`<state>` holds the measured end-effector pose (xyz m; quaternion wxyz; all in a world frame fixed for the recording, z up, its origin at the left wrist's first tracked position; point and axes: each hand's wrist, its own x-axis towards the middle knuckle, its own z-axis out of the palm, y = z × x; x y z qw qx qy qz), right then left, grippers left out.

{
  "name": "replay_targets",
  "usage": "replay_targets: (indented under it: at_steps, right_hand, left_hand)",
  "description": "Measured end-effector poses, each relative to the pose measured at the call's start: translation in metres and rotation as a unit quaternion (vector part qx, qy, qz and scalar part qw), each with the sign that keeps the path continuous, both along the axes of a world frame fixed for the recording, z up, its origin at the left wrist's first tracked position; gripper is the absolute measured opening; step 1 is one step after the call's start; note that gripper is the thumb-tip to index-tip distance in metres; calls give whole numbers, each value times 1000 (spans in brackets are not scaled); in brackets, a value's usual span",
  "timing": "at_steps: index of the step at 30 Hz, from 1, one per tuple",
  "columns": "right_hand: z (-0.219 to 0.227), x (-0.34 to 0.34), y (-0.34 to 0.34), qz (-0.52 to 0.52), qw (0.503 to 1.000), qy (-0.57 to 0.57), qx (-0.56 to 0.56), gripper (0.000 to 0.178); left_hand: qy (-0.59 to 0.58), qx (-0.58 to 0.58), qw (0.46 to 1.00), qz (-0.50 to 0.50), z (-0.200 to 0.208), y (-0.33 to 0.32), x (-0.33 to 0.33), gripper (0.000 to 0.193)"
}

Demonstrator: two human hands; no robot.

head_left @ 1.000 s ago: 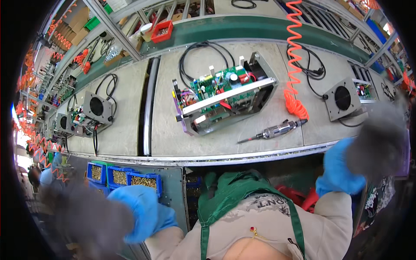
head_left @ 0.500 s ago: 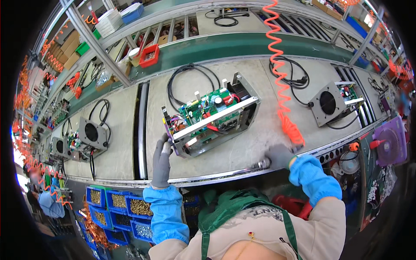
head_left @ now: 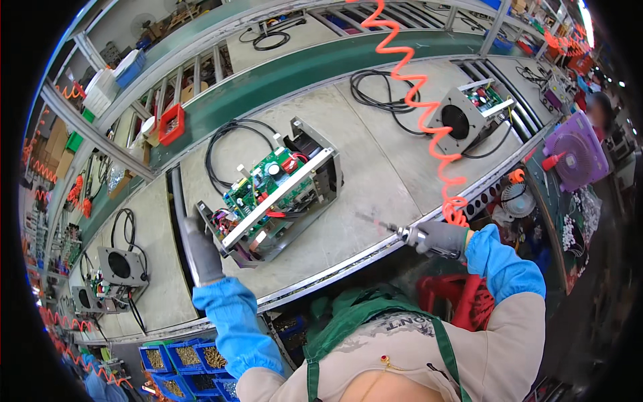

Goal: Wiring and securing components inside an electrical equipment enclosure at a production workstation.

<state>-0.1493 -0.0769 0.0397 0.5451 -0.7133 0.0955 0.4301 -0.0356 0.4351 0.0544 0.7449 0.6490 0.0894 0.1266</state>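
Observation:
My right hand point(head_left: 443, 238), in a grey glove, is closed around an air screwdriver point(head_left: 404, 232) over the bench's front edge. Its thin bit points left and is blurred. My left hand point(head_left: 203, 253), gloved too, is slightly blurred by motion, with fingers stretched out beside the left end panel of a metal chassis point(head_left: 295, 226); whether it touches the panel I cannot tell. In that open chassis sits a green circuit board point(head_left: 280, 175) under a pale metal bar. A black cable point(head_left: 209, 155) loops behind it.
An orange coiled air hose point(head_left: 439, 134) hangs down near my right hand. More units with round black fan openings stand left point(head_left: 119, 262) and right point(head_left: 455, 120). Blue bins point(head_left: 184, 354) of small metal parts sit low at left. A purple fan point(head_left: 576, 151) stands right.
The view has swung right, so the bench things sit further left. My right hand has raised the screwdriver from the bench edge, bit pointing left. My left hand has shifted slightly off the chassis corner.

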Motion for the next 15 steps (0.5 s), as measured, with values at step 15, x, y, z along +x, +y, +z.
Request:
replay_targets:
  at_steps: [15]
  right_hand:
    - [-1, 173, 142, -315, 891, -146, 292, 14]
  left_hand:
    - [64, -65, 976, 198, -35, -46, -28, 55]
